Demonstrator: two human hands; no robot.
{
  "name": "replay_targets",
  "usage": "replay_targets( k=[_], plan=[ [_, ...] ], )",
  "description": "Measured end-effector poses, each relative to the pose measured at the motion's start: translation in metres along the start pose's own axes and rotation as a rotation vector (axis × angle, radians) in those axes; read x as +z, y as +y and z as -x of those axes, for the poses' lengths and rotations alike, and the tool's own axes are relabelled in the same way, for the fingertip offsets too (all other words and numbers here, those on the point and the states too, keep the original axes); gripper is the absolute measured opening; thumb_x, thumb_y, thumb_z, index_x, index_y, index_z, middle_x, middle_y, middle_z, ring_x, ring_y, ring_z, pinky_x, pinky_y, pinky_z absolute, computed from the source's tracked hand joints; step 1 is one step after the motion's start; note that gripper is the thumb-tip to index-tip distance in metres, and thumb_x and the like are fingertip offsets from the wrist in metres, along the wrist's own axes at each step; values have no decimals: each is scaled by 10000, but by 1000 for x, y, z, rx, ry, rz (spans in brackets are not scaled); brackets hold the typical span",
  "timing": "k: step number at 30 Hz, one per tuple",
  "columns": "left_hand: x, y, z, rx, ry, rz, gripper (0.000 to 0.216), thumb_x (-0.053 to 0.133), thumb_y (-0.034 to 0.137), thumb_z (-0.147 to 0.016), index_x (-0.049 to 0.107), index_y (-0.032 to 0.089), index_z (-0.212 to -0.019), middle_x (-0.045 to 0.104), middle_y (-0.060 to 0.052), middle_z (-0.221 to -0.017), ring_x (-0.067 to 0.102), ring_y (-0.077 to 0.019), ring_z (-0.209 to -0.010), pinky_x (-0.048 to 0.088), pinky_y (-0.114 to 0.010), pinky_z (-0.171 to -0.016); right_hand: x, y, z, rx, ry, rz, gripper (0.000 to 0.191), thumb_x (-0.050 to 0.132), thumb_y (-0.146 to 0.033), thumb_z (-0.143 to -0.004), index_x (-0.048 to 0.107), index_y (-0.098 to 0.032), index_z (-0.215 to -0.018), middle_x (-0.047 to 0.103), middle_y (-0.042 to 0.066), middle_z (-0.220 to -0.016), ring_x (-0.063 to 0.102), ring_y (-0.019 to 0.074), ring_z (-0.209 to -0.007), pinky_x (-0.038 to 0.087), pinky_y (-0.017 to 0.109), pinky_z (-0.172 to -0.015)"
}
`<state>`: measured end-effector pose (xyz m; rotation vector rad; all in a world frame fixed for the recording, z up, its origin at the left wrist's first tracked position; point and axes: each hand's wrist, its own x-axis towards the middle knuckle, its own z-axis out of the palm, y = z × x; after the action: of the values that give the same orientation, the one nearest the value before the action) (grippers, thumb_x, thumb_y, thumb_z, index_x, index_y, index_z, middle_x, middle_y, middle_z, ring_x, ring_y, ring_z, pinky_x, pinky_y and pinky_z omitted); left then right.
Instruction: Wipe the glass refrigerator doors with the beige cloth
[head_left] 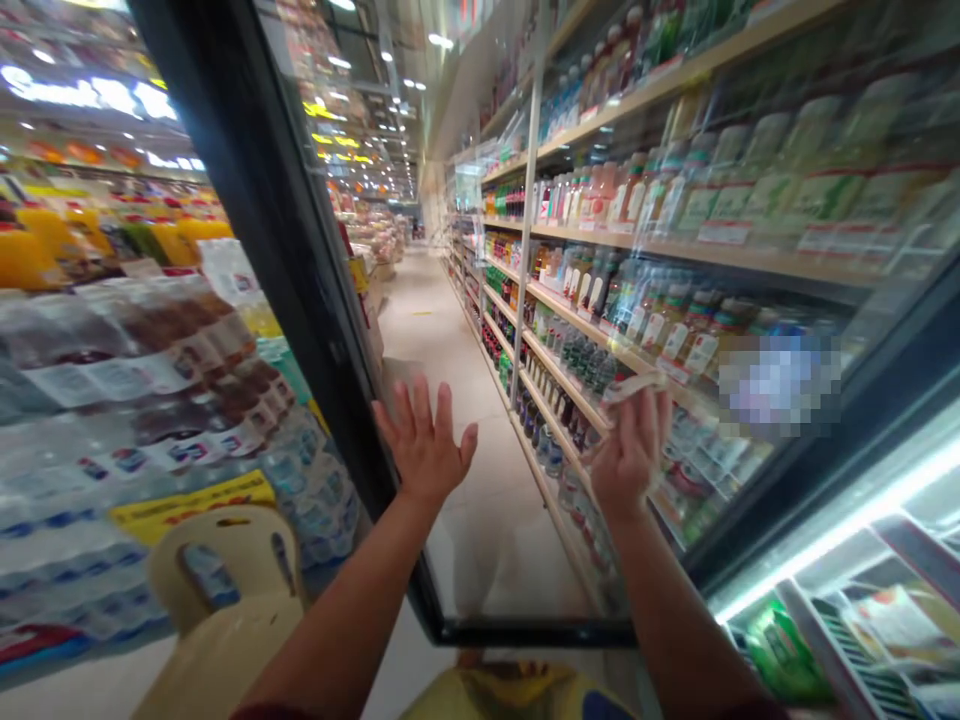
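Observation:
A glass door (532,633) with a black frame stands tilted across the middle of the view. My left hand (424,450) is raised at its left part, fingers spread and palm toward the glass, holding nothing. On the right, my right hand (628,455) is closed around a thin whitish cloth (637,384), held up at the pane. Part of the cloth is hidden by my fingers, and whether it is cloth or paper is hard to tell. Shelves of bottles (600,215) show in the glass behind both hands.
At left stands a beige plastic chair (225,570) beside stacked packs of bottled drinks (112,400). A lit refrigerated cabinet (840,520) with packaged goods lies at lower right. Something yellow (510,695) shows at the bottom edge, its kind unclear.

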<state>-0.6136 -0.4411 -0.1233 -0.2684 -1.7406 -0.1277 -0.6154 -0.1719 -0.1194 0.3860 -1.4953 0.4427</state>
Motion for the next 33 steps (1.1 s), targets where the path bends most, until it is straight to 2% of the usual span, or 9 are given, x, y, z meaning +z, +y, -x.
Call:
replay_targets(
  k=[2,4,6,9,11,16,22,29,33],
  plan=[
    [-1,0,0,-13,-12,-5,681,491,463,-1047,371,125,-1627,328,-243,-1659,118,-383,-1605,42,-691,-1271,5,9,-26,104,132,27,586,407,-107,-1009,475,-219,-1580,469,176,-1621,315,356,-1580,370,694,-1212],
    [-2,0,-1,-1,-1,-18,690,507,443,-1045,346,133,-1640,319,-243,-1663,129,-384,-1602,60,-687,-1273,13,-2,-44,140,155,26,586,390,-114,-1015,462,-209,-1589,439,179,-1641,284,351,-1593,319,704,-1235],
    [-3,1,-2,21,22,-29,702,513,427,-1052,302,144,-1659,307,-241,-1668,132,-380,-1602,85,-677,-1275,22,-30,-48,85,57,-12,617,398,-95,-1007,410,-187,-1616,459,178,-1629,247,316,-1609,305,643,-1267],
    [-7,2,-6,51,55,-31,721,509,426,-1067,247,143,-1676,292,-242,-1672,127,-368,-1603,96,-652,-1282,31,-73,-38,-138,-205,-114,651,430,-49,-985,394,-179,-1622,618,111,-1509,256,215,-1608,253,466,-1327],
    [-8,3,-7,60,60,-35,723,499,432,-1074,236,137,-1679,294,-246,-1670,127,-365,-1604,97,-646,-1283,31,-84,-34,-192,-266,-149,661,436,-29,-977,407,-199,-1616,666,73,-1457,303,184,-1589,221,409,-1339],
    [-9,5,-6,38,66,-65,690,479,465,-1075,302,145,-1660,358,-243,-1644,165,-368,-1597,118,-648,-1283,23,-72,-49,-30,-147,-153,657,488,-104,-1005,381,-273,-1630,526,97,-1597,308,277,-1590,334,535,-1287],
    [-9,5,-4,30,52,-46,693,498,464,-1070,310,149,-1658,349,-232,-1651,148,-359,-1602,104,-644,-1287,17,-83,-46,-106,-300,-228,348,650,-224,-983,720,-276,-1319,469,91,-1638,270,319,-1602,343,554,-1276],
    [-10,5,-8,60,61,-63,716,460,458,-1093,219,134,-1683,281,-239,-1675,116,-354,-1605,82,-633,-1292,18,-91,-40,-100,-365,-186,276,698,-247,-959,758,-325,-1218,389,73,-1682,171,333,-1626,364,575,-1241],
    [-11,6,-7,55,63,-66,705,458,464,-1094,241,134,-1678,300,-242,-1667,128,-352,-1605,99,-632,-1291,21,-95,-36,-95,-355,-177,250,721,-230,-940,767,-345,-1158,405,56,-1669,152,323,-1630,345,576,-1245]
  ],
)
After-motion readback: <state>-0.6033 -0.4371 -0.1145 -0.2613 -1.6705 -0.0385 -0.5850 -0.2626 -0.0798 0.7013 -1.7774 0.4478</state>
